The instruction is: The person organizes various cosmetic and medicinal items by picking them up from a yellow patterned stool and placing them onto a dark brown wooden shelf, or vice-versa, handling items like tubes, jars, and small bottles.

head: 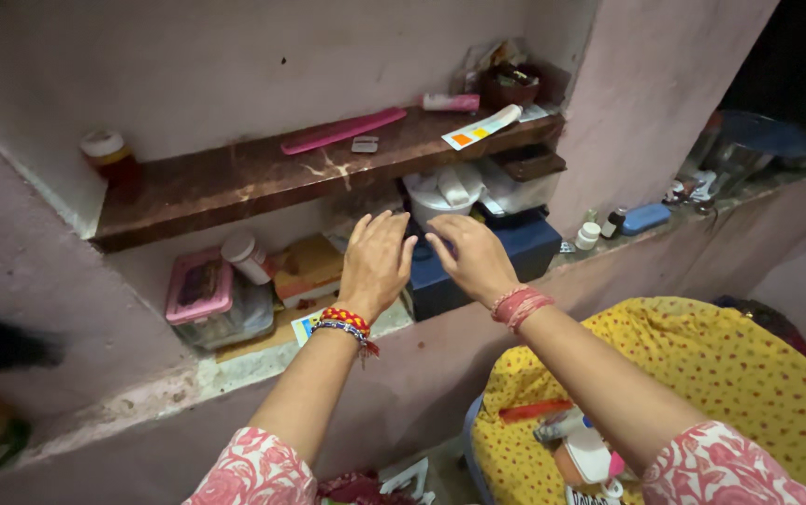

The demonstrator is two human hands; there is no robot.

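On the upper shelf point(235, 182) a jar point(111, 154) stands at the left end, a comb point(342, 130) lies in the middle, and a tube point(483, 126) lies toward the right. Below it, on the lower ledge point(235, 360), a lidded box point(205, 295) sits left of a small bottle point(245, 257). The left hand point(375, 262) and right hand point(473, 257) hover side by side before a box point(515, 257), with a round container point(445, 196) behind it.

On the upper shelf point(235, 182) I see a pink comb point(342, 130), an orange-capped jar point(108, 155) and a white tube point(483, 127). Below sits a pink-lidded box point(202, 290). Yellow dotted cloth point(702, 374) lies lower right.
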